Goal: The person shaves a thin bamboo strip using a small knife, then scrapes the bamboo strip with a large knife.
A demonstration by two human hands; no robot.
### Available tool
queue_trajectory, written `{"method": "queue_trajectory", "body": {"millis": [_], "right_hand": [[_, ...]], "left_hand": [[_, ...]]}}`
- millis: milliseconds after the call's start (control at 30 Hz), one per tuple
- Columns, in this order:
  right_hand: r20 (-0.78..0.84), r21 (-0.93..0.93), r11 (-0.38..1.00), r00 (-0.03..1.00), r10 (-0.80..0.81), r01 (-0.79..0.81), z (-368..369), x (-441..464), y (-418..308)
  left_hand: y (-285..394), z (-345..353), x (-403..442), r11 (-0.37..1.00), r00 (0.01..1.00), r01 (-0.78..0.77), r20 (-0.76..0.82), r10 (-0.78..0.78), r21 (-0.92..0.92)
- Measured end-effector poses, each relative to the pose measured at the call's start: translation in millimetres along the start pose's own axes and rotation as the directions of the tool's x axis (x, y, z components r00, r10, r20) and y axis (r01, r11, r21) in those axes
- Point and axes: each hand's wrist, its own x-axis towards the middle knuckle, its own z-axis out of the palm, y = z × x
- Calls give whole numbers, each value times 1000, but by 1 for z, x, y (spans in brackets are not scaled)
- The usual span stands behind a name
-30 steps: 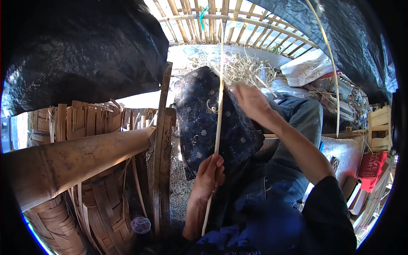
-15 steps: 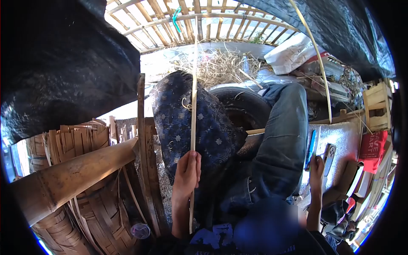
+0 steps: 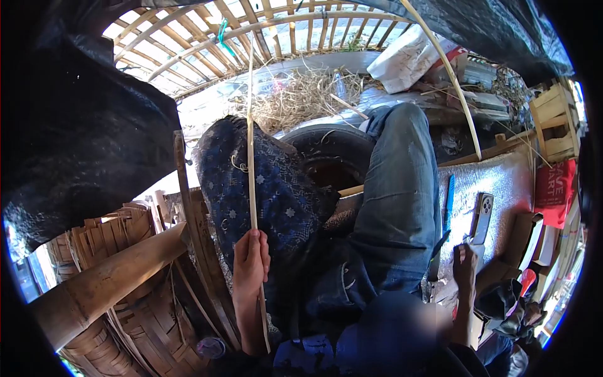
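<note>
My left hand (image 3: pixel 251 259) is closed around a long, thin pale strip (image 3: pixel 251 157), which stands lengthwise over a dark blue patterned cloth (image 3: pixel 257 188) on my left leg. Over the silvery mat at the right is my right hand (image 3: pixel 465 256), its fingers curled; what they hold, if anything, I cannot make out. A phone (image 3: pixel 482 218) lies just beyond this hand, and a slim blue object (image 3: pixel 450 200) lies left of the phone.
A thick bamboo pole (image 3: pixel 113 283) crosses above woven baskets at the left. Ahead are a black tyre (image 3: pixel 326 147), dry shavings (image 3: pixel 295 100) and a slatted bamboo fence (image 3: pixel 282 28). A red bag (image 3: pixel 554 191) hangs at the right beside a wooden crate (image 3: pixel 554 122).
My right hand has moved from beside the strip's upper part down to the mat at the right, and is now lower than the blue object. My left hand still holds the strip; the view has shifted right.
</note>
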Motion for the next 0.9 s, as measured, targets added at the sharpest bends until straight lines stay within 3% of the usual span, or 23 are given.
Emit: {"method": "queue_trajectory", "body": {"millis": [33, 67, 133, 200, 267, 300, 333, 367, 400, 433, 467, 533, 600, 667, 733, 800, 833, 867, 900], "right_hand": [[-226, -137, 970, 947, -229, 202, 7, 13, -7], [-207, -181, 942, 925, -318, 284, 5, 31, -24], [86, -5, 1000, 996, -12, 12, 5, 54, -56], [153, -69, 993, 984, -87, 99, 20, 45, -38], [-30, 68, 991, 993, -113, 115, 34, 17, -18], [-50, -44, 996, 996, -78, 76, 40, 0, 3], [-135, -18, 996, 987, -83, 82, 46, -20, 14], [-84, -25, 1000, 996, 10, -13, 45, -41, 19], [66, 135, 966, 974, 215, -222, 37, -60, 3], [81, 178, 944, 961, 266, -277, 52, -81, 23], [125, 111, 956, 958, 258, -272, 59, -96, 29], [-100, -78, 996, 994, -43, 35, 59, -108, 0], [-157, -55, 998, 987, -22, 13, 63, -110, 3], [97, 232, 939, 967, 236, -253, 59, -109, 16], [168, 224, 940, 960, 224, -259, 52, -109, 34], [412, 399, 788, 859, 302, -468, 22, -106, 31], [449, 464, 698, 824, 345, -545, 10, -107, 30], [475, 512, 629, 803, 360, -585, -21, -100, -17], [419, 502, 653, 820, 390, -567, -26, -109, -4]], "left_hand": [[-1, -1, 1, 1000, 1000, -5, 1, 5, 2], [-1, 0, 1, 1000, 1000, 0, 10, 0, 9], [1, -1, -1, 1000, 1000, 9, 2, -9, -2], [1, 1, -4, 1000, 1000, 11, -14, -11, 21], [-1, -1, -5, 1000, 998, 8, -55, -7, 25], [-4, -1, -4, 1000, 999, -2, -35, 2, 12], [-6, 0, -3, 1000, 1000, -10, -8, 10, 1], [-3, 1, -2, 1000, 1000, -2, -16, 2, 9], [-2, 3, -2, 1000, 1000, 1, -20, -1, 5], [-1, 3, -2, 999, 1000, 5, -23, -4, 41], [0, 3, -3, 997, 1000, 8, -22, -6, 79], [2, 4, -3, 996, 1000, 8, -15, -6, 93], [2, 4, -1, 994, 1000, 3, -6, -2, 106], [1, 3, 0, 995, 1000, 2, 0, -2, 98], [3, 3, -1, 996, 1000, -9, 1, 9, 91], [2, 4, -2, 997, 1000, -19, 0, 19, 79], [1, 4, -2, 994, 999, -36, -4, 36, 100], [0, 5, -2, 991, 999, -53, -5, 54, 121], [-4, 6, 0, 993, 998, -55, -7, 56, 107]]}}
